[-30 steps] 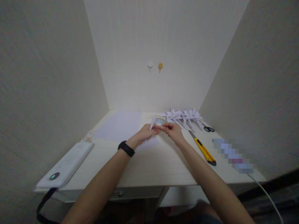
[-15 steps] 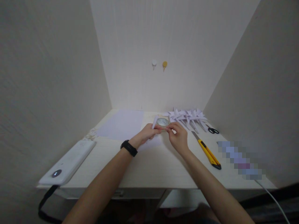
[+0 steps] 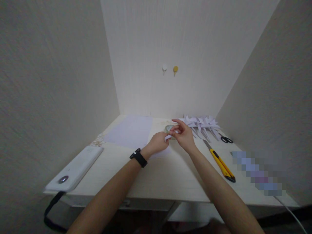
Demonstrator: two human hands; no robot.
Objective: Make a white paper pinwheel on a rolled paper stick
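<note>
A thin white rolled paper tube [image 3: 167, 138] lies between my two hands, now sloping sideways. My left hand [image 3: 158, 142], a black watch on its wrist, is closed around the tube's near end. At the other end, the thumb and fingers of my right hand [image 3: 184, 136] pinch the tube, with the index finger raised. Just behind the hands is a roll of clear tape [image 3: 167, 127], partly hidden by them. Part of a white paper sheet [image 3: 159, 152] shows on the table under my left hand.
White paper sheets [image 3: 131, 130] lie at the back left. Several folded paper pinwheels [image 3: 202, 123] are piled at the back right beside black-handled scissors [image 3: 226, 139]. A yellow utility knife [image 3: 220, 164] has its blade out. A white device [image 3: 75, 169] with a strap is at the left edge.
The paper tube has tipped from upright to nearly level. My left hand has turned over, and my right hand has moved up from the tape roll's front edge onto the tube.
</note>
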